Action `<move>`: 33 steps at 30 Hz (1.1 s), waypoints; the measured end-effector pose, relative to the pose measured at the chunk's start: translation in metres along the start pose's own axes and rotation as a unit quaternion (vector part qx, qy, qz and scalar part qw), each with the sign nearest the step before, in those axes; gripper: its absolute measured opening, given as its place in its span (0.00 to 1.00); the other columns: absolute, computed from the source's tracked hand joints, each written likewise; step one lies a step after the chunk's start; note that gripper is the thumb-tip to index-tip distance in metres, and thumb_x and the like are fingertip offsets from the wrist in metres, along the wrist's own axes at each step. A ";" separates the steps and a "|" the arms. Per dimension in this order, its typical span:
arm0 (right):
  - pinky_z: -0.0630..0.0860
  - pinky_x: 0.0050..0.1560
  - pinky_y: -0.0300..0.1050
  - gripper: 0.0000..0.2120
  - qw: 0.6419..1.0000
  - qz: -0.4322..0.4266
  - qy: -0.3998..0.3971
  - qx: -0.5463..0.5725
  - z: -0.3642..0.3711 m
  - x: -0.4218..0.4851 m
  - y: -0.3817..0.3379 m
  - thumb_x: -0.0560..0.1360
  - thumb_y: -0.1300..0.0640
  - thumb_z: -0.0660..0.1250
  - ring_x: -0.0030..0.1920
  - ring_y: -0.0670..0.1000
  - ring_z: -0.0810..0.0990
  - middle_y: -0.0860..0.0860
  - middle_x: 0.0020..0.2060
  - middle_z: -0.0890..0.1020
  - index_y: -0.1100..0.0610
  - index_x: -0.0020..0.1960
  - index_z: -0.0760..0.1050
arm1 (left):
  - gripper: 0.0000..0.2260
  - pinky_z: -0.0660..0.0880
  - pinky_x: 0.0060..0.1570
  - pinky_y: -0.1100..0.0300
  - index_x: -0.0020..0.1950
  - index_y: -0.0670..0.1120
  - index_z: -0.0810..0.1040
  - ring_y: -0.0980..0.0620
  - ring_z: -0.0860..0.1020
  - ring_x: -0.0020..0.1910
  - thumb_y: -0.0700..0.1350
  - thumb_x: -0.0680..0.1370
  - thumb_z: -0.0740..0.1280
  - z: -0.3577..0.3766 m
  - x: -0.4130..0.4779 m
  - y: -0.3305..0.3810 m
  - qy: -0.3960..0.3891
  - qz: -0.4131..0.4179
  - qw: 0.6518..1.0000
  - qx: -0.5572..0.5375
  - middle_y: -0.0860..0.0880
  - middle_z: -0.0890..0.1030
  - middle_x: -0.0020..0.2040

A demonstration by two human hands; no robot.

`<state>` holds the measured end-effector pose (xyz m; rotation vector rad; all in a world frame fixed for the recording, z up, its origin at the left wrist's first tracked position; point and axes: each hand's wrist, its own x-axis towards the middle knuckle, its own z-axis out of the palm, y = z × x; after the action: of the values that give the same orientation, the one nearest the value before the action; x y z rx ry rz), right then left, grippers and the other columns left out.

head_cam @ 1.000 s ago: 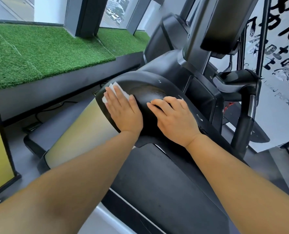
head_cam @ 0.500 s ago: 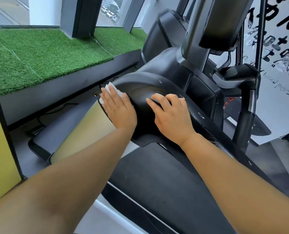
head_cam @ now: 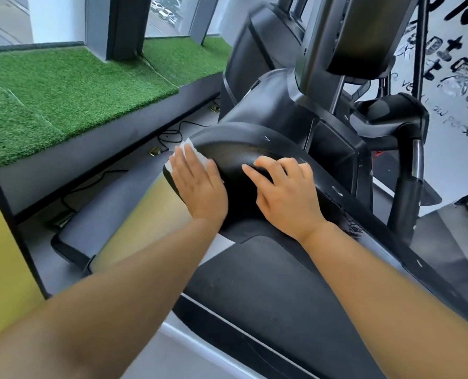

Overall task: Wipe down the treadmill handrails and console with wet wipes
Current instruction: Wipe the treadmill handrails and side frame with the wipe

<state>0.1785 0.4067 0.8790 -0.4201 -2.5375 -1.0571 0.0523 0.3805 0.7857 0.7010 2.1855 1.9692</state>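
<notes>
I have the left hand [head_cam: 200, 187] lying flat just left of the frame's centre. Its fingers are straight and close together, pressing a white wet wipe [head_cam: 186, 150] against the left edge of the treadmill's rounded, glossy black plastic cover [head_cam: 243, 143]. Only the far corners of the wipe show beyond the fingertips; the rest is hidden under the palm. The right hand [head_cam: 284, 195] rests on the same cover just right of centre. Its fingers are spread and lightly bent over the curved surface, and it grips nothing. The two hands are near each other but do not touch, with a strip of bare black cover between them.

At the right of the frame I can see a black treadmill handrail [head_cam: 407, 187] standing apart from both hands. Above it, at the upper right, hangs the dark underside of the console [head_cam: 364, 36]. A raised ledge of green artificial turf [head_cam: 77, 91] fills the upper left, and a thin black cable [head_cam: 172, 132] lies on the grey floor below it.
</notes>
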 end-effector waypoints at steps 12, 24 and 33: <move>0.65 0.43 0.50 0.19 1.000 0.012 -0.003 0.016 -0.001 0.000 0.000 0.73 0.59 0.62 0.47 0.55 0.73 0.51 0.56 0.80 0.51 0.62 0.78 | 0.29 0.43 0.72 0.59 0.72 0.37 0.66 0.42 0.63 0.71 0.53 0.79 0.45 -0.006 0.017 0.018 -0.033 0.089 0.995 0.030 0.40 0.69 0.70; 0.67 0.55 0.48 0.18 0.994 0.076 0.067 -0.038 0.004 -0.013 -0.010 0.73 0.62 0.66 0.56 0.55 0.70 0.50 0.58 0.80 0.50 0.61 0.79 | 0.24 0.53 0.72 0.51 0.70 0.39 0.70 0.42 0.68 0.69 0.50 0.82 0.48 -0.007 0.029 0.024 -0.095 0.293 0.947 0.089 0.42 0.73 0.68; 0.61 0.69 0.51 0.21 0.992 0.104 0.049 -0.061 0.003 -0.028 -0.021 0.75 0.64 0.62 0.65 0.56 0.68 0.51 0.65 0.76 0.52 0.66 0.75 | 0.23 0.52 0.71 0.50 0.71 0.40 0.69 0.41 0.67 0.70 0.48 0.81 0.50 -0.008 0.019 0.031 -0.105 0.341 0.926 0.120 0.41 0.71 0.69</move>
<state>0.1947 0.3910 0.8525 -0.6338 -2.2931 -1.1256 0.0405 0.3829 0.8209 1.8257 2.2514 1.7404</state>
